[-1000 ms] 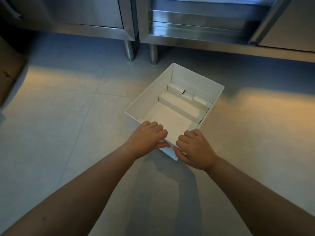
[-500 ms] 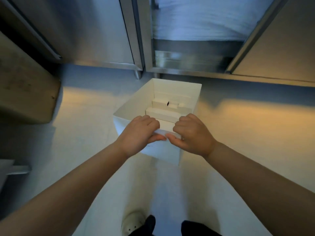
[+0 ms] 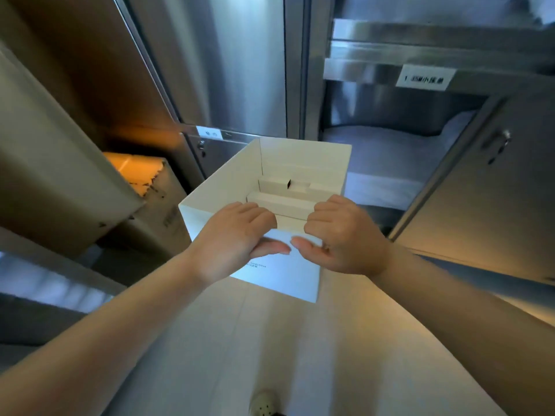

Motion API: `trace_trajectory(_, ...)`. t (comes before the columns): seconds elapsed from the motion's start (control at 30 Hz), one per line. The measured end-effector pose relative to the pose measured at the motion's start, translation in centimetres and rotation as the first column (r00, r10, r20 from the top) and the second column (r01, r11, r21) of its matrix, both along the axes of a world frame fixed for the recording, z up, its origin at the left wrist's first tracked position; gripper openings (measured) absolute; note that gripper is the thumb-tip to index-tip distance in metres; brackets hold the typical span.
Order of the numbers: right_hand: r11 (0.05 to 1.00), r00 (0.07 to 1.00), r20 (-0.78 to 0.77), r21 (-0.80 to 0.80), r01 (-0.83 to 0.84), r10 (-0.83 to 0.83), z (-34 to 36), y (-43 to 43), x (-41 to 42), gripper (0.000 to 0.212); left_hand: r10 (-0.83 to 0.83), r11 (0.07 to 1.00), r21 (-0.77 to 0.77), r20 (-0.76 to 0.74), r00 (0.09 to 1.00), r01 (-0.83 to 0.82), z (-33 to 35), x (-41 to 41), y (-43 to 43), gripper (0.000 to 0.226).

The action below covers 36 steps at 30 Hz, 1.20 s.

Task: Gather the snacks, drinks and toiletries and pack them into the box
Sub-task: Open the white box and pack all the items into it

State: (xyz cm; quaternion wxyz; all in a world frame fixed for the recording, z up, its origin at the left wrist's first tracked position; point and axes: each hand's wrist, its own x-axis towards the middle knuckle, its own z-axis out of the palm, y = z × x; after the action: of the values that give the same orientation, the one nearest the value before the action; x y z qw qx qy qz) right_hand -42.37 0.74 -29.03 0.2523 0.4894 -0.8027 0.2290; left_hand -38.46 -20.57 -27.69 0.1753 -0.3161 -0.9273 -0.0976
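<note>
The open white cardboard box (image 3: 303, 166) was held in mid-air, clear of the pale tiled floor (image 3: 300, 355), in front of the stainless steel cabinets (image 3: 240, 70). Both hands gripped its near wall. The left hand (image 3: 237, 235) had its fingers hooked over the rim into the interior and its thumb pressed on the outer face. The right hand (image 3: 345, 235) mirrored this grip just beside it, thumb tips nearly meeting. Each grip was closed on the box.

Inside, folded white cardboard inserts (image 3: 282, 199) formed stepped compartments along the far end. No snacks, drinks or toiletries were visible in the box or elsewhere in the view, so packing had not yet begun.

Handling judgement: the box appeared light and empty, with thin, moderately stiff walls. A hold on one wall alone suffices when empty, but the wall would likely flex or tear under load. Once filled, support should shift to the base or to two opposite walls. The smooth card could slip under a loose pinch.

Brown cardboard cartons (image 3: 150, 199) stood at the left. An open cabinet door (image 3: 480, 187) and a shelf with a white label (image 3: 423, 78) lay to the right, near the box
</note>
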Motion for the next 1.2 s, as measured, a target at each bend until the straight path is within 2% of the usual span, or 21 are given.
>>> trace_trajectory(0.1, 0.996, 0.994, -0.071, -0.015, -0.090, 0.089, 6.5, -0.7, 1.9, 0.041, 0.042, 0.999, 0.019, -0.082, 0.996, -0.041, 6.5, 3.6, -0.4, 0.048)
trace_trajectory(0.23, 0.971, 0.963, -0.137, -0.020, -0.238, 0.234, 12.4, -1.6, 5.4, 0.038, 0.140, 0.990, 0.024, -0.168, 0.976, -0.138, 12.5, 9.9, -0.5, 0.060)
trace_trajectory(0.47, 0.877, 0.865, -0.156, 0.022, -0.480, 0.477, 16.9, -5.1, 12.8, 0.043, 0.421, 0.902, 0.001, -0.221, 0.880, -0.431, 16.6, 22.7, -0.7, 0.047)
trace_trajectory(0.67, 0.735, 0.732, -0.072, 0.032, -0.678, 0.678, 18.4, -10.3, 20.5, 0.049, 0.638, 0.763, 0.028, -0.195, 0.745, -0.646, 17.7, 34.0, -2.2, 0.043)
trace_trajectory(0.77, 0.660, 0.655, -0.082, 0.055, -0.750, 0.751, 19.5, -13.7, 25.1, 0.050, 0.721, 0.683, 0.033, -0.191, 0.666, -0.730, 18.5, 40.0, -3.7, 0.043)
trace_trajectory(1.03, 0.409, 0.393, -0.181, 0.058, -0.911, 0.901, 21.6, -25.1, 40.0, 0.045, 0.840, 0.502, 0.026, -0.253, 0.480, -0.864, 20.4, 57.2, -9.9, 0.042)
trace_trajectory(1.2, 0.298, 0.290, -0.132, 0.043, -0.954, 0.948, 20.5, -32.6, 50.9, 0.052, 0.899, 0.374, -0.002, -0.245, 0.364, -0.927, 20.5, 69.0, -14.2, 0.040)
